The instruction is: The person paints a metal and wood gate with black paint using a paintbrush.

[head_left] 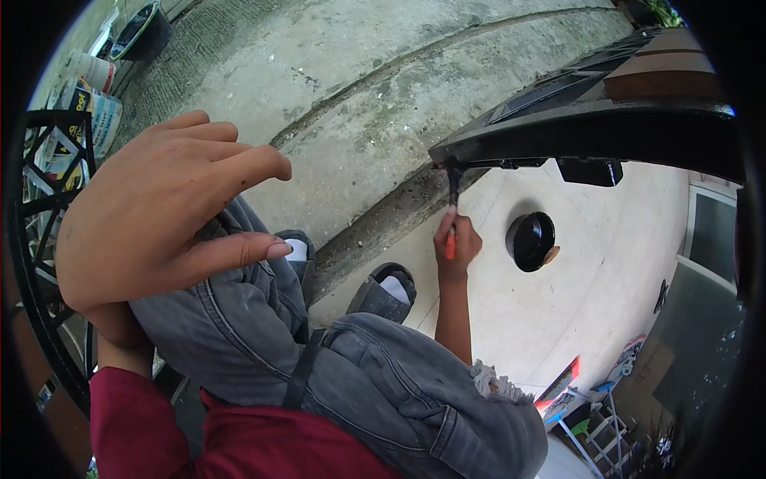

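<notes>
My right hand (pixel 458 242) is closed around the red handle of a paintbrush (pixel 453 185). The brush's dark bristles reach up to the lower corner of a black metal frame (pixel 590 132), seemingly touching it. My left hand (pixel 171 207) hangs in the foreground above my knee, its fingers apart and loosely bent, with nothing in it. On the pale floor right of my right hand stands a black paint container (pixel 531 241), dark and glossy inside, with a small tan piece (pixel 551 255) at its rim.
A narrow gutter (pixel 375 215) runs between the rough concrete (pixel 359 128) and the pale tiles (pixel 495 319). Buckets (pixel 100 120) and a dark tub (pixel 142 33) stand at upper left. Black metal latticework (pixel 56 199) is at my left. A blue-legged stand (pixel 586 447) is at lower right.
</notes>
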Tool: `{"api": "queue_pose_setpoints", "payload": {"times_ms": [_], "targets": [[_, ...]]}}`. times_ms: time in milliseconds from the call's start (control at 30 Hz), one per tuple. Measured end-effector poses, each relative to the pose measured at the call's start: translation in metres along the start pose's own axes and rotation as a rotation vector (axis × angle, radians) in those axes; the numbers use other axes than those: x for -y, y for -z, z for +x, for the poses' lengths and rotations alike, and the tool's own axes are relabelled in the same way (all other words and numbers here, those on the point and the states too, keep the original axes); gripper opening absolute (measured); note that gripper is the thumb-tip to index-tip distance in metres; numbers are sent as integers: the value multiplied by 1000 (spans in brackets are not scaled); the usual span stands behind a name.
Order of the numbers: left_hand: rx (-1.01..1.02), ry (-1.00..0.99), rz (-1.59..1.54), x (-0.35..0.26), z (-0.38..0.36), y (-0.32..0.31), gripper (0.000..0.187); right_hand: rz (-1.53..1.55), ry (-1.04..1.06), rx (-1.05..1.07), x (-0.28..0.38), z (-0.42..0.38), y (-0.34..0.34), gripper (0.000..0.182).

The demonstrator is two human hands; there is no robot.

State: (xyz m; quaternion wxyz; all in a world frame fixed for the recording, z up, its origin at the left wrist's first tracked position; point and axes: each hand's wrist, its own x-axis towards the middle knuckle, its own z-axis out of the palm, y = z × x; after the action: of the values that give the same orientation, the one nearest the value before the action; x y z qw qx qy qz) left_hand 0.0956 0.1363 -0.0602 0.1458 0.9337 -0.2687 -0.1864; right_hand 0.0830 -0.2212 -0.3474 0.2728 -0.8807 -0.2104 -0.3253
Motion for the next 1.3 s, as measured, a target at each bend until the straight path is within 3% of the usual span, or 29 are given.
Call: {"api": "queue_pose_setpoints", "payload": {"times_ms": [33,100,167,200,300,433,500,567,600,633,700,733,800,833,900,1033,1133,1200,1233,1300], "targets": [[-13,-8,-21,0,1,0,57,24,-48,146,0,3,-2,21],[-10,3,-19,0,-1,2,57,4,-112,137,9,4,2,26],[-1,9,-20,0,-2,2,57,-23,-1,-123,2,1,0,29],[-1,12,-17,2,-4,2,57,-71,-35,29,-6,-4,-1,31],[5,19,-10,2,-3,3,56,15,-110,124,8,8,-5,31],[10,23,-11,1,-6,3,56,-108,-54,8,-2,5,-1,32],[7,17,-20,2,-4,3,56,4,-153,98,2,5,-4,32],[8,21,-30,2,-6,3,56,44,-419,79,11,2,10,32],[7,28,-36,2,-7,3,56,220,-547,-97,15,3,16,31],[2,31,-39,2,-6,4,55,433,-864,-258,21,5,23,32],[-22,19,-38,2,-7,3,56,830,-1292,-539,27,27,43,33],[-42,19,-46,2,-7,2,56,821,-1289,-559,24,24,50,33],[-24,6,-58,3,-3,3,56,1298,-1639,-598,15,12,61,36],[-8,14,-74,1,-2,4,57,1295,-1633,-617,13,5,64,36],[8,29,-74,-3,2,7,56,1675,-1662,-693,12,-9,65,38],[52,124,-71,-10,4,12,52,1796,-1715,-781,15,-17,75,39],[21,158,-78,-14,6,10,49,1392,-1437,-815,-5,-1,126,39],[11,134,-75,-15,7,9,47,614,-1166,-823,-33,20,160,34],[-3,146,-81,-15,8,8,46,303,-1086,-622,-45,27,177,36],[-15,125,-78,-17,11,8,46,-33,-931,-221,-83,38,188,35]]}}
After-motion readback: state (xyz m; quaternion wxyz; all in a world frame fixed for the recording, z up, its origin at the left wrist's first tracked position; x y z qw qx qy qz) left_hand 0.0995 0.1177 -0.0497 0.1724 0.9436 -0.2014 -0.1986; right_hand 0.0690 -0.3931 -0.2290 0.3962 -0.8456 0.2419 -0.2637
